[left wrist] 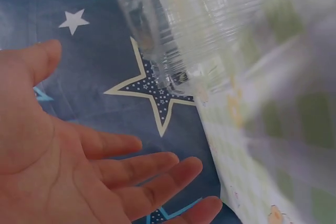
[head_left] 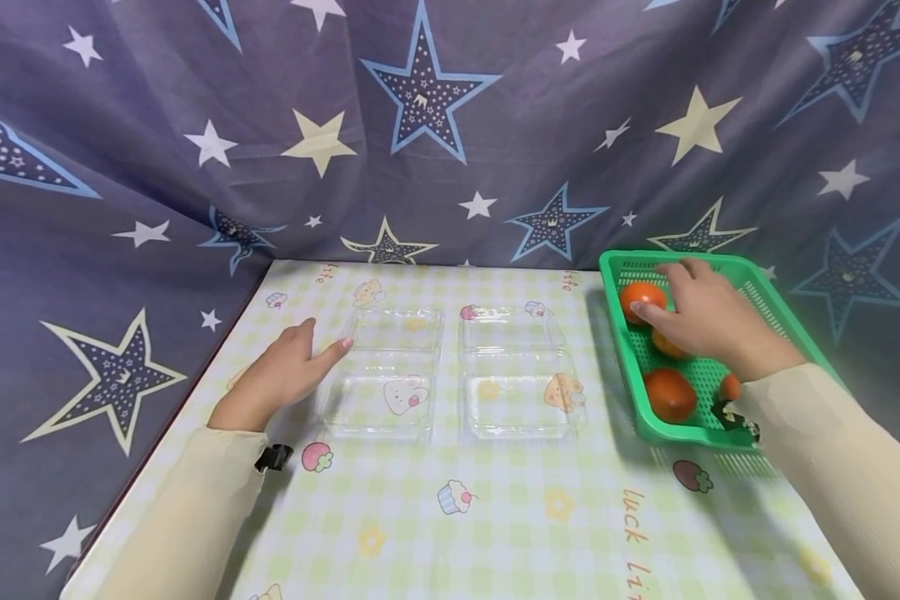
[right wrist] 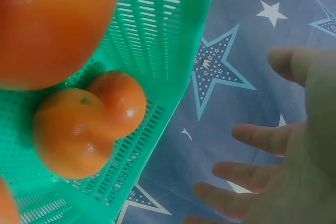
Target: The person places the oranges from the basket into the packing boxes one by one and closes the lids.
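Observation:
In the head view, my left hand (head_left: 281, 375) hovers by the left edge of a clear plastic clamshell box (head_left: 378, 408), holding nothing. Its fingers look extended in the left wrist view. A second clear clamshell box (head_left: 521, 408) lies to its right; both lie unfolded. My right hand (head_left: 708, 321) is over a green plastic basket (head_left: 693, 434), fingers stretched out. Near its thumb sits an orange (head_left: 642, 298); another orange (head_left: 671, 343) is partly covered by the hand. A larger red-orange fruit (head_left: 670, 395) lies nearer me. The right wrist view shows two oranges (right wrist: 73, 132) touching each other, apart from my fingers.
A checked tablecloth (head_left: 450, 550) with printed cupcakes and strawberries covers the table. Behind and to the left hangs a dark star-patterned curtain (head_left: 255, 100). Another small orange-red fruit (head_left: 730, 387) shows beside my right sleeve. A black strap piece (head_left: 273, 457) is at my left wrist.

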The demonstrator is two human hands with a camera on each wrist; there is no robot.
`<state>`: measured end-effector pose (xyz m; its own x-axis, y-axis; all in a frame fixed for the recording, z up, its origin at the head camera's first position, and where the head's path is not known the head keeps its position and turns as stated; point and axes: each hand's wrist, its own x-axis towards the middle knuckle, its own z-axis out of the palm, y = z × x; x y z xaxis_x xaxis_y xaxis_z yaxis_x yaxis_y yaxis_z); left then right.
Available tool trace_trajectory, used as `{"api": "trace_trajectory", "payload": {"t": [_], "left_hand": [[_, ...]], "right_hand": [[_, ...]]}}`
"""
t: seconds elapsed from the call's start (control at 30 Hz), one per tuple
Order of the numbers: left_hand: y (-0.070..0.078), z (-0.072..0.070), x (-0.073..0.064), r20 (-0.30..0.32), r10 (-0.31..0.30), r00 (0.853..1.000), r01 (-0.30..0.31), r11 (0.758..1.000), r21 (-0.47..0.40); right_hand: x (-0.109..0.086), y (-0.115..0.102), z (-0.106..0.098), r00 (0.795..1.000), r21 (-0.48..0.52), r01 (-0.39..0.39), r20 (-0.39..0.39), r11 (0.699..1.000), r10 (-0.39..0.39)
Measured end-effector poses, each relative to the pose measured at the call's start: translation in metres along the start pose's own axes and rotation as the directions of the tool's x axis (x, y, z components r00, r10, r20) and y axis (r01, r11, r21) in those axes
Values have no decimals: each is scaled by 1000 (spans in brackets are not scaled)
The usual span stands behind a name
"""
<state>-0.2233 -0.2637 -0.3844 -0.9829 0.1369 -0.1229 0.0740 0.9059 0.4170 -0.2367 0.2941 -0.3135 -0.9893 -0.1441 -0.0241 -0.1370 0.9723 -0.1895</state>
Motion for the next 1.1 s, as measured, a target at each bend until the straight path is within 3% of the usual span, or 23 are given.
{"api": "trace_trajectory", "payload": {"t": [0.33, 0.6, 1.1], "left_hand": [[-3, 10, -10, 30, -50, 998, 50, 999, 9], [-8, 18, -14, 63, -150, 987, 148, 988, 31], [-19, 33, -16, 65, -166, 984, 167, 986, -9]], "right_hand": [[3, 11, 1, 1000, 55, -5, -22, 998, 7], [8, 22, 5, 1000, 82, -13, -22, 997, 15], [15, 38, 17, 999, 82, -48, 1, 995, 48]]}}
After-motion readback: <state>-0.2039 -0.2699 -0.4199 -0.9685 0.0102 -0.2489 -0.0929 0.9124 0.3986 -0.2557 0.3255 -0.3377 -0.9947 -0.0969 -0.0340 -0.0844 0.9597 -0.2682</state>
